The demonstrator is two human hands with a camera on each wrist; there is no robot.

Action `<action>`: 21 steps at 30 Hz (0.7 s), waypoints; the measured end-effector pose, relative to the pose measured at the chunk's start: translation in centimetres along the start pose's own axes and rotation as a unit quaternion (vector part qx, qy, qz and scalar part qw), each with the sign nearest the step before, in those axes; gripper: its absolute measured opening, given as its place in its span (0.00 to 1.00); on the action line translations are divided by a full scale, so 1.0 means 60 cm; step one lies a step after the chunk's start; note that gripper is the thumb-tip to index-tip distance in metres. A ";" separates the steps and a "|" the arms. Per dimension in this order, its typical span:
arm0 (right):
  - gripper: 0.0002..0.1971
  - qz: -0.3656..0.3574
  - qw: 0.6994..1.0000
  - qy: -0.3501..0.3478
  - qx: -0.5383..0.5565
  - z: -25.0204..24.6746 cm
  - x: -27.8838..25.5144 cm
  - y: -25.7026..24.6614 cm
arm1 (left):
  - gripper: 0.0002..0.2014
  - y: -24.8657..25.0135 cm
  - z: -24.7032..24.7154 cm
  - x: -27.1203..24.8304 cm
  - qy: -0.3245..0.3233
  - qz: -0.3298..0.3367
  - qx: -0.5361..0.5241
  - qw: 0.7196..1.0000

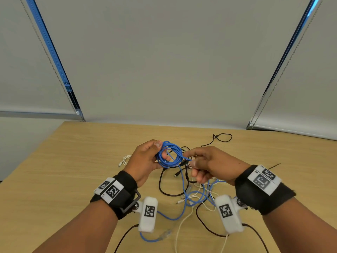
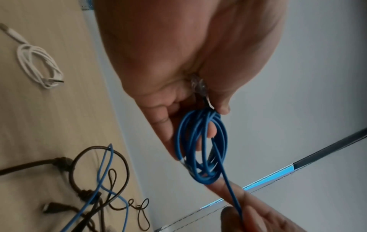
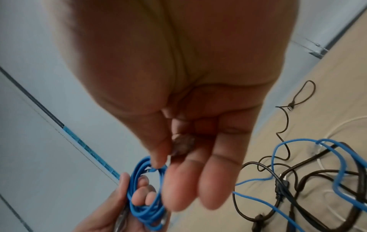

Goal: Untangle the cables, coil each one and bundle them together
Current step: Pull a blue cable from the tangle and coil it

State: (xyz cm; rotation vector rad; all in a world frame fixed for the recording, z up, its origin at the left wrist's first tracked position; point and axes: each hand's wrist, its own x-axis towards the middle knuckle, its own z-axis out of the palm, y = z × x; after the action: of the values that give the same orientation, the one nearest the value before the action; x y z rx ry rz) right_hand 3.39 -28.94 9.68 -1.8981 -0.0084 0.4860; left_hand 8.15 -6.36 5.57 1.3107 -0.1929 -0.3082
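**Winding the blue cable**

My left hand (image 1: 145,159) grips the blue coil (image 1: 170,154) above the counter (image 1: 73,161); my right hand (image 1: 206,167) pinches its trailing strand. Best keep loops even and feed slack slowly, clear of the black cables (image 1: 164,183). White coil (image 1: 125,158) lies apart. Where the blue tail snags is hidden beneath my wrists.

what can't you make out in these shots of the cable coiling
- Head view: how many cables make up the tangle; they overlap, and the right hand covers part.
- Right wrist view: the plug in the palm, blurred.
- Left wrist view: the blue coil's start, hidden by the left hand.
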 end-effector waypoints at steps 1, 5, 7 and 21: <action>0.18 -0.005 1.000 -0.006 0.009 0.000 -0.001 0.001 | 0.12 0.000 0.000 -0.002 -0.006 -0.010 -0.018 1.000; 0.15 -0.031 1.000 0.003 0.005 0.020 0.005 0.009 | 0.09 -0.007 0.010 -0.003 -0.021 -0.038 -0.101 0.994; 0.10 -0.040 0.998 0.015 0.036 0.031 0.008 0.016 | 0.08 -0.014 0.013 -0.007 -0.036 -0.052 -0.145 0.987; 0.13 -0.025 0.997 0.036 0.061 0.052 0.028 0.035 | 0.09 -0.014 -0.030 -0.007 -0.035 -0.082 0.151 0.984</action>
State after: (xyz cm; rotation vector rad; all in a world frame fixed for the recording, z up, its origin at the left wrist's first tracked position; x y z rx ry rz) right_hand 3.44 -26.56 6.35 -1.7906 0.0197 0.3758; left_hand 8.21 -4.73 4.30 1.6220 -0.1970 -0.4794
